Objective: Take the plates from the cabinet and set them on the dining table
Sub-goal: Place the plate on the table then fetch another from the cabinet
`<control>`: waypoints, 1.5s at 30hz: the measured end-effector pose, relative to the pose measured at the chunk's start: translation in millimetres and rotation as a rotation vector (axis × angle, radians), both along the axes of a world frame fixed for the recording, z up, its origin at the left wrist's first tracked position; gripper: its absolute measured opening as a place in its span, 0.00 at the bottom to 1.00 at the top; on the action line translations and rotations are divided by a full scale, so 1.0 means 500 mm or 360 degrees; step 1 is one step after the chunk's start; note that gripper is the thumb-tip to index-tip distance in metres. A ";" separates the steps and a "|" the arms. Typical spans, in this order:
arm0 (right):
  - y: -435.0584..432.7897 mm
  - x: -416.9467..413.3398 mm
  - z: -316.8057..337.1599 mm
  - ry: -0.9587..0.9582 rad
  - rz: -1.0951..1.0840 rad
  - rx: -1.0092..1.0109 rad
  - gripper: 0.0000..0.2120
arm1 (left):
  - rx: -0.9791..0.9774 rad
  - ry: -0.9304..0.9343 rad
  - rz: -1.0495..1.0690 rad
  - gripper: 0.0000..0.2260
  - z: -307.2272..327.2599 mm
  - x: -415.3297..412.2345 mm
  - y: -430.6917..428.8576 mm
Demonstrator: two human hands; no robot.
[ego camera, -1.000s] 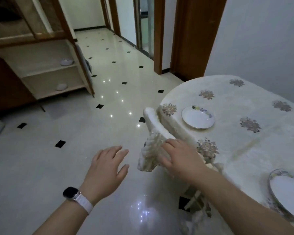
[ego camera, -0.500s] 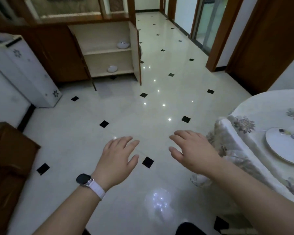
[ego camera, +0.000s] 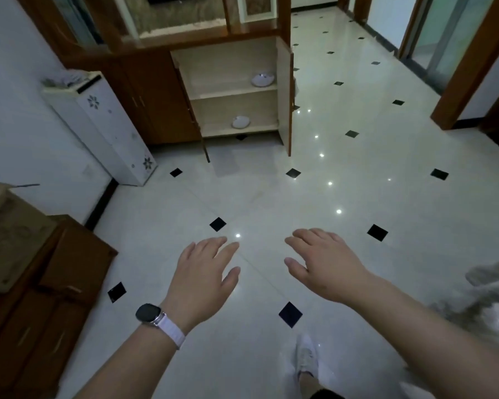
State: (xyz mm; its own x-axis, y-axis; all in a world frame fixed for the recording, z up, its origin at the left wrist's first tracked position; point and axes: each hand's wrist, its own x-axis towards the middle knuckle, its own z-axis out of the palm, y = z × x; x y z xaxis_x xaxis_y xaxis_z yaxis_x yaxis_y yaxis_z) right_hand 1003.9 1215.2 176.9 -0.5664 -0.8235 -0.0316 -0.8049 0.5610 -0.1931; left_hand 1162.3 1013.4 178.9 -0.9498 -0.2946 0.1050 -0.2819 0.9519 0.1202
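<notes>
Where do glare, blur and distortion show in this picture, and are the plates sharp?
Head view: light is dim; small glare spots dot the glossy floor; the cloth at the right edge is blurred; the upper plate and lower plate in the cabinet are small and soft; the wide lens bends the door frame at right.

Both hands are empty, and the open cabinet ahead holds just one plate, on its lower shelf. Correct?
Not quite. The head view shows two plates in the open cabinet: the upper plate on the upper shelf and the lower plate on the lower shelf. The left hand and right hand are indeed empty.
</notes>
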 end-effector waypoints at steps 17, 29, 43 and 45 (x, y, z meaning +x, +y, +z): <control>-0.331 -0.406 0.063 0.0132 0.0201 -0.0186 0.23 | -0.0144 0.0236 0.0148 0.18 0.053 -0.374 -0.287; -0.711 -0.624 0.083 0.0322 0.0089 0.0052 0.23 | 0.0053 0.0356 0.0037 0.20 0.015 -0.630 -0.719; -1.032 -0.822 0.087 0.0249 -0.0087 0.0048 0.24 | 0.0065 0.0260 -0.0098 0.19 0.032 -0.876 -1.075; -1.065 -0.868 0.080 0.0223 -0.0101 0.0019 0.23 | 0.0070 0.0236 -0.0099 0.19 0.024 -0.920 -1.104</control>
